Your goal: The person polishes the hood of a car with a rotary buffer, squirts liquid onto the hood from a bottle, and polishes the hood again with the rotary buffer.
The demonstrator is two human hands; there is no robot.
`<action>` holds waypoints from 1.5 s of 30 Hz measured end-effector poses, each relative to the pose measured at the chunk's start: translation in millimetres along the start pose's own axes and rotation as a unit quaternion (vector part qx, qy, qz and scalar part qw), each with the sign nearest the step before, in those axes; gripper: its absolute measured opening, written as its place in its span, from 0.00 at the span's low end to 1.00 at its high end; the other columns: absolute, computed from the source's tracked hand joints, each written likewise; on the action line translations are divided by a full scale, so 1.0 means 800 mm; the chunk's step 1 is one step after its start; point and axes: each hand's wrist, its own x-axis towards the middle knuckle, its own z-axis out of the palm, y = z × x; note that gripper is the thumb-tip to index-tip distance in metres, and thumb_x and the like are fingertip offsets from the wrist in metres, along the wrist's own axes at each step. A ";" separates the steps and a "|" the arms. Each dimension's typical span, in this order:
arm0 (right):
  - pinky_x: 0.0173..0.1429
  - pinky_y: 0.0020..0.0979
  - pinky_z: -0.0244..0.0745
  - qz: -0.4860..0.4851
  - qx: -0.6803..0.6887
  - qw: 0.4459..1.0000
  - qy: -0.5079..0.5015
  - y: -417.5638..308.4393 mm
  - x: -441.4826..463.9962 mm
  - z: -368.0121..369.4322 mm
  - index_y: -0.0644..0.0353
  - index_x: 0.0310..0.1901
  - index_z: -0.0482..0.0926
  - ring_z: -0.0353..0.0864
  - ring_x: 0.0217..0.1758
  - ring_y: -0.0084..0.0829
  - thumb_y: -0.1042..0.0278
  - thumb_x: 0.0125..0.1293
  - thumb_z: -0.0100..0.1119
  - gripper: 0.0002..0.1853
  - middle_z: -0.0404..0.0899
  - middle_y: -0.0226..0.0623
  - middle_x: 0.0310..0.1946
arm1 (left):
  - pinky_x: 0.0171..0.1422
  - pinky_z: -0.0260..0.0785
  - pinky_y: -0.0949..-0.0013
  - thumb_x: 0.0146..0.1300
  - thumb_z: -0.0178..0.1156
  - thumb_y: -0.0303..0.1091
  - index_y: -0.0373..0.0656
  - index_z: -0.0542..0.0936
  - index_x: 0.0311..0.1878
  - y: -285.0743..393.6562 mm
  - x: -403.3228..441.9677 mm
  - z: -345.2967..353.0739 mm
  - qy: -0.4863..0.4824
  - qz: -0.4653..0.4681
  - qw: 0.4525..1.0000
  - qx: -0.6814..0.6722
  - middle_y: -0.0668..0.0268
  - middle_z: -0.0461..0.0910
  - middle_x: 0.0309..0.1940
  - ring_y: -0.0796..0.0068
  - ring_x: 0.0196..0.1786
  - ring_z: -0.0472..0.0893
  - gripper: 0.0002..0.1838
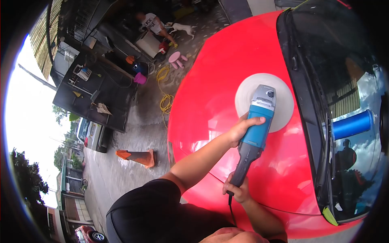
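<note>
A teal and black car polisher (259, 125) with a silver gear head lies across the red car hood (210, 93). Its round white polishing pad (246, 94) is flat against the paint, or very close to it. My left hand (245, 128) is closed around the teal body near the head, thumb across the top. Farther back, my right hand (238, 188) wraps the black rear handle, where the power cord (231, 208) comes out. Part of the pad is hidden under the tool.
A blue cylinder (351, 124) rests on the windshield (324, 52), and a yellow-green cloth (330, 216) sits at its lower corner. On the ground are an orange cone (139, 158), a yellow hose (165, 103) and a pink stool (176, 59). A person (152, 24) and a dog (182, 29) are behind.
</note>
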 end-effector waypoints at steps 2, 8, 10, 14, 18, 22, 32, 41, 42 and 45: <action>0.36 0.33 0.83 0.016 0.011 1.000 -0.001 -0.012 0.001 -0.004 0.63 0.36 0.78 0.87 0.27 0.32 0.79 0.68 0.69 0.07 0.81 0.36 0.25 | 0.56 0.87 0.52 0.66 0.74 0.57 0.39 0.66 0.77 0.005 0.001 -0.003 0.009 0.002 1.000 -0.009 0.51 0.80 0.56 0.56 0.56 0.87 0.46; 0.43 0.35 0.85 0.080 0.036 0.994 -0.062 -0.009 -0.005 0.005 0.61 0.38 0.77 0.89 0.35 0.31 0.77 0.67 0.73 0.10 0.84 0.37 0.31 | 0.52 0.89 0.51 0.67 0.71 0.59 0.32 0.75 0.67 -0.008 -0.011 -0.006 -0.018 -0.008 0.999 0.030 0.49 0.84 0.49 0.57 0.47 0.90 0.41; 0.46 0.36 0.85 0.115 0.045 0.986 -0.110 0.002 -0.007 0.004 0.60 0.40 0.76 0.89 0.38 0.31 0.77 0.67 0.75 0.12 0.85 0.38 0.34 | 0.51 0.89 0.52 0.65 0.73 0.58 0.32 0.74 0.67 -0.007 -0.028 0.008 -0.025 -0.007 0.998 0.049 0.49 0.84 0.50 0.56 0.48 0.90 0.42; 0.50 0.37 0.86 0.138 0.001 0.973 -0.184 0.008 -0.007 0.004 0.60 0.42 0.76 0.90 0.41 0.31 0.77 0.65 0.77 0.15 0.86 0.38 0.36 | 0.51 0.89 0.52 0.63 0.75 0.57 0.32 0.74 0.68 -0.023 -0.044 0.005 -0.034 -0.012 0.998 0.050 0.50 0.84 0.50 0.56 0.48 0.90 0.43; 0.49 0.37 0.85 0.169 -0.014 0.971 -0.171 0.007 -0.006 0.002 0.59 0.42 0.76 0.89 0.41 0.30 0.77 0.64 0.78 0.15 0.86 0.37 0.35 | 0.51 0.90 0.52 0.63 0.75 0.56 0.33 0.74 0.69 -0.031 -0.039 -0.014 -0.046 -0.029 0.998 -0.011 0.51 0.84 0.49 0.56 0.48 0.90 0.42; 0.48 0.36 0.85 0.165 0.014 0.974 -0.156 -0.010 -0.002 0.000 0.59 0.42 0.75 0.88 0.40 0.30 0.76 0.64 0.79 0.16 0.85 0.36 0.34 | 0.49 0.90 0.51 0.64 0.73 0.58 0.31 0.75 0.66 -0.015 -0.027 -0.016 -0.007 -0.017 1.000 0.009 0.51 0.84 0.48 0.57 0.46 0.90 0.42; 0.49 0.36 0.84 0.141 -0.032 0.976 -0.165 0.014 -0.001 -0.006 0.59 0.41 0.75 0.86 0.43 0.28 0.76 0.64 0.78 0.16 0.84 0.35 0.37 | 0.51 0.89 0.52 0.61 0.75 0.56 0.31 0.71 0.70 -0.022 -0.032 0.018 -0.049 0.017 0.995 0.083 0.49 0.83 0.49 0.56 0.47 0.90 0.46; 0.50 0.35 0.83 0.164 -0.014 0.972 -0.165 0.008 -0.001 -0.005 0.57 0.42 0.75 0.86 0.42 0.28 0.79 0.64 0.78 0.16 0.85 0.33 0.37 | 0.53 0.89 0.53 0.61 0.75 0.56 0.33 0.68 0.76 -0.014 -0.037 0.012 -0.037 -0.003 0.998 0.051 0.50 0.81 0.53 0.57 0.50 0.89 0.49; 0.51 0.35 0.83 0.162 -0.031 0.970 -0.176 0.015 -0.005 -0.002 0.57 0.42 0.75 0.86 0.42 0.28 0.79 0.64 0.78 0.16 0.85 0.33 0.37 | 0.59 0.85 0.53 0.60 0.76 0.56 0.33 0.66 0.79 -0.010 -0.043 0.017 -0.053 -0.011 0.996 0.064 0.50 0.80 0.58 0.57 0.57 0.87 0.52; 0.51 0.35 0.82 0.180 -0.028 0.970 -0.160 0.035 -0.009 -0.009 0.55 0.42 0.75 0.86 0.43 0.27 0.80 0.63 0.78 0.17 0.86 0.32 0.38 | 0.73 0.76 0.51 0.58 0.80 0.54 0.33 0.60 0.82 -0.025 -0.039 0.010 -0.064 -0.002 0.995 0.080 0.46 0.76 0.68 0.51 0.70 0.80 0.58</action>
